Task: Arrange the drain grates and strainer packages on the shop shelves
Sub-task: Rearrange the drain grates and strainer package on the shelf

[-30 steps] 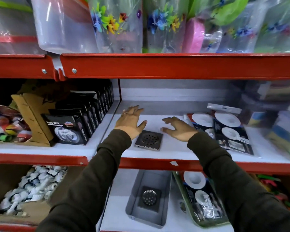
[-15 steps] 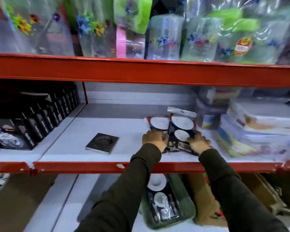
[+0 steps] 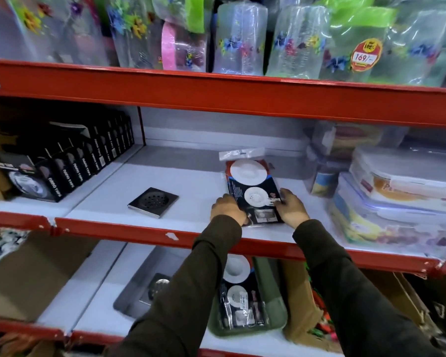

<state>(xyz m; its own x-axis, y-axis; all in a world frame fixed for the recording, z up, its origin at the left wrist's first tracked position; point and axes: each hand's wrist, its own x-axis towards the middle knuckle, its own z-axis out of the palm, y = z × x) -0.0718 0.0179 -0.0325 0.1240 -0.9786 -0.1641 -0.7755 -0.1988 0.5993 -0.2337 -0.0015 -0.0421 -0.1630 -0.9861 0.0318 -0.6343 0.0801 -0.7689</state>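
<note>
A stack of strainer packages [image 3: 251,188], dark cards with white round strainers, lies on the middle shelf [image 3: 180,238]. My left hand [image 3: 227,210] grips its near left corner and my right hand [image 3: 291,208] grips its near right edge. A square metal drain grate [image 3: 153,201] lies flat on the same shelf, to the left of my hands and apart from them. On the lower shelf, a grey tray [image 3: 129,300] holds another drain grate [image 3: 158,286], and a green tray [image 3: 276,310] holds more strainer packages [image 3: 238,297]; my arms partly hide both.
Black tape boxes [image 3: 70,166] line the left of the middle shelf. Stacked clear food containers [image 3: 397,197] fill its right side. Wrapped plastic jugs [image 3: 242,37] stand on the top shelf. Cardboard boxes [image 3: 31,274] sit on the lower shelf.
My hands left the drain grate, moved right and took hold of the strainer packages. The spread packages are now gathered into one straight stack. My view shifted to the right.
</note>
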